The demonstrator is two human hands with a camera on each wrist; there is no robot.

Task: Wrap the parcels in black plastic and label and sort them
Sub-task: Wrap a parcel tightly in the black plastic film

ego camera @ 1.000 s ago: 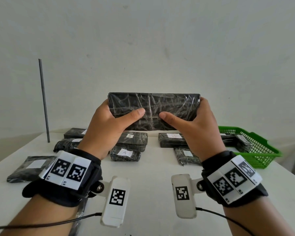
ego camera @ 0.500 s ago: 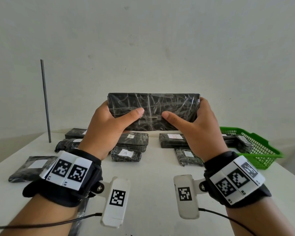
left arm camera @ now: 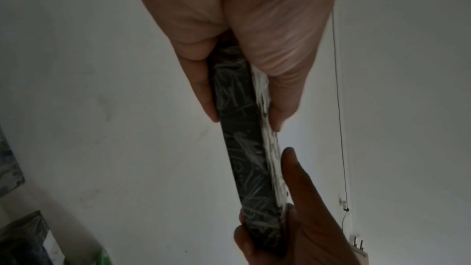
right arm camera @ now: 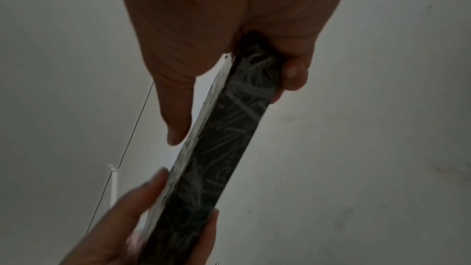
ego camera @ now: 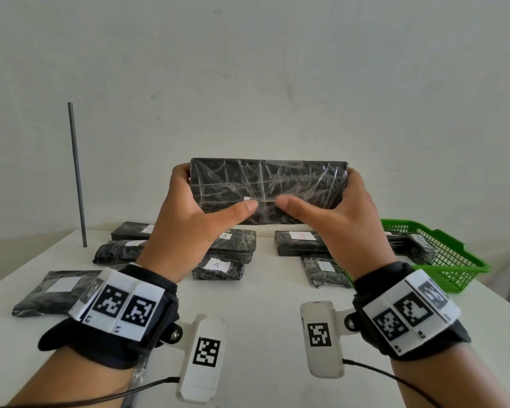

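Black-wrapped parcel (ego camera: 265,189) is held up in the air above the counter (ego camera: 265,301), long side level, broad face twd the person, w/ both hands at chest height. Left hand (ego camera: 189,228) grips the left end: thumb laid flat across the near face pointing inward, fingers curled behind, wrist angled up from lower left. Right hand (ego camera: 345,228) mirrors it on the right end, thumb across the front, fingers round the back edge. Thumb tips nearly meet at the lower middle, apart by a small gap. Below, labelled parcels (ego camera: 218,267) lie on the counter; green basket (ego camera: 451,260) sits far right w/ parcels in it.
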